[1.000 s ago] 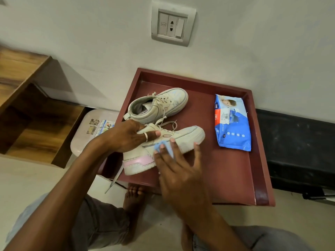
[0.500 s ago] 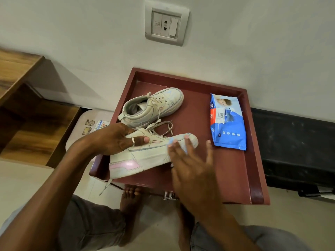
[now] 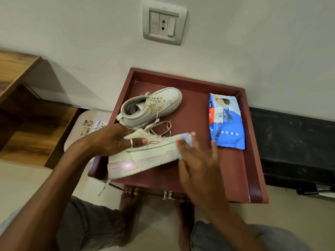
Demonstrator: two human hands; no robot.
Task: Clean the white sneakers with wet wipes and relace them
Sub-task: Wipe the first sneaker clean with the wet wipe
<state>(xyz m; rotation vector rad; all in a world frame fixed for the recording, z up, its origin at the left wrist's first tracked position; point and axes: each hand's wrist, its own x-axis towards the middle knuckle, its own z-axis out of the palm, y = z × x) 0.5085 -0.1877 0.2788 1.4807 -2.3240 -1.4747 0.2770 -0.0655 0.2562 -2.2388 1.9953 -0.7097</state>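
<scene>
While the left hand (image 3: pixel 116 140) grips the near sneaker (image 3: pixel 145 158) at its collar, bracing it tilted side-up at centre frame, we note the right hand (image 3: pixel 197 160), fingers spread flat, pressing a wet wipe (image 3: pixel 185 137) against the toe. We judge the far sneaker (image 3: pixel 154 105) and wipes pack (image 3: pixel 226 122) parked on the table (image 3: pixel 235 169) within reach.

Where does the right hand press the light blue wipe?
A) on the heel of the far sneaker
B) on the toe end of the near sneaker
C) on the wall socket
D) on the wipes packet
B: the right hand presses the wipe on the toe end of the near sneaker, which the left hand holds.
</scene>
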